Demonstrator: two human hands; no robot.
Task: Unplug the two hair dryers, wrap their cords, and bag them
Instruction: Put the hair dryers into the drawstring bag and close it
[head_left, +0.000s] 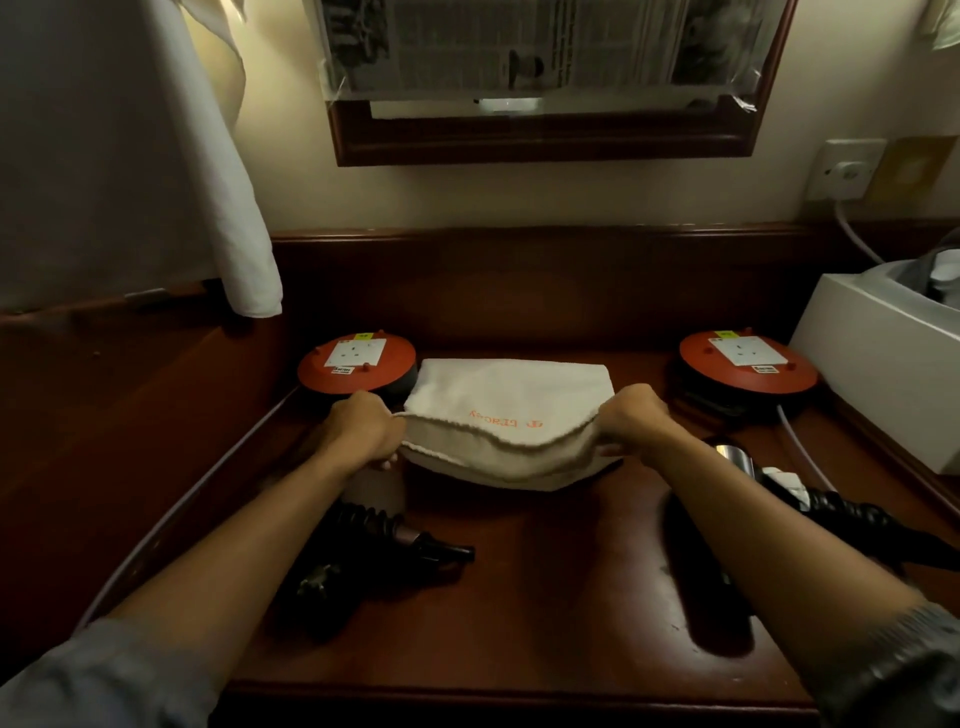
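Cream cloth bag (506, 415): gripped at its near opening edge by the left hand (363, 434) and right hand (631, 423), stretched between them above the bench (545, 597). One black hair dryer (374, 545) is seen below the left forearm; the second hair dryer (810, 499) lies beside the right forearm.

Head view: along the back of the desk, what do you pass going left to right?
Left socket reel → cloth bag → right socket reel → white box.

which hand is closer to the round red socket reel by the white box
Right. The right hand grips the cream cloth bag beside that reel; the left hand holds the bag's far side.
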